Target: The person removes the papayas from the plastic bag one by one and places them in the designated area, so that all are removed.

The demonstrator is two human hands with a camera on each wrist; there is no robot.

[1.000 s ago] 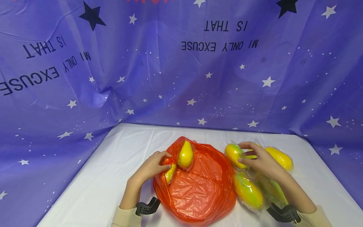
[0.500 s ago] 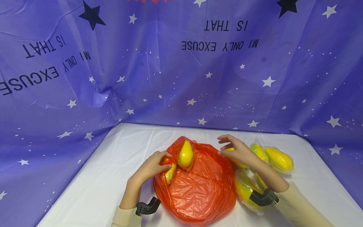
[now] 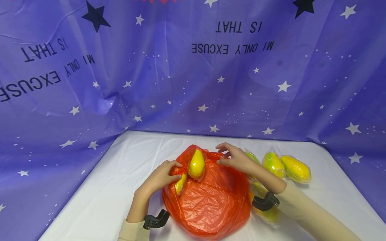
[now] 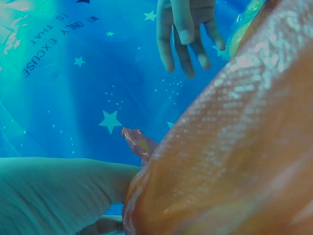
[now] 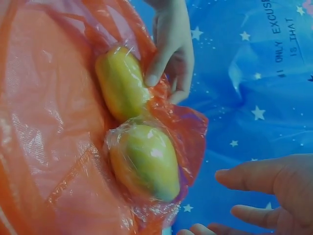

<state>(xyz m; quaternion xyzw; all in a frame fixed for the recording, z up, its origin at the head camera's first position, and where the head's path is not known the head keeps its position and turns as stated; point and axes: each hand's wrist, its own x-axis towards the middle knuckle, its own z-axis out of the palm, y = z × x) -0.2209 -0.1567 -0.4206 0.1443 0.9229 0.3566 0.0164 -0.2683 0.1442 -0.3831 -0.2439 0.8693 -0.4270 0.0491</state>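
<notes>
A red plastic bag [image 3: 211, 207] lies with its mouth spread wide in the middle of the table. At its left rim, my left hand [image 3: 161, 175] pinches the plastic, thumb inside and fingers behind, as the right wrist view shows. Two yellow-green mangoes in clear wrap are inside the bag: one mango [image 3: 197, 165] by the far rim, another mango [image 3: 181, 184] beside my left thumb. My right hand [image 3: 236, 160] is over the bag's far right rim, fingers apart and bent loosely. Nothing is between those fingers [image 5: 254, 181] in the right wrist view.
Right of the bag lie several more wrapped mangoes, among them a greenish mango [image 3: 272, 164] and a yellow mango [image 3: 297, 169]. My right forearm partly covers a nearer mango [image 3: 268, 214]. The white table [image 3: 120, 187] ends at a purple star-printed curtain [image 3: 181, 83].
My right hand has moved left from over the loose mangoes to the bag's far right rim, holding nothing. My left hand stays at the left rim.
</notes>
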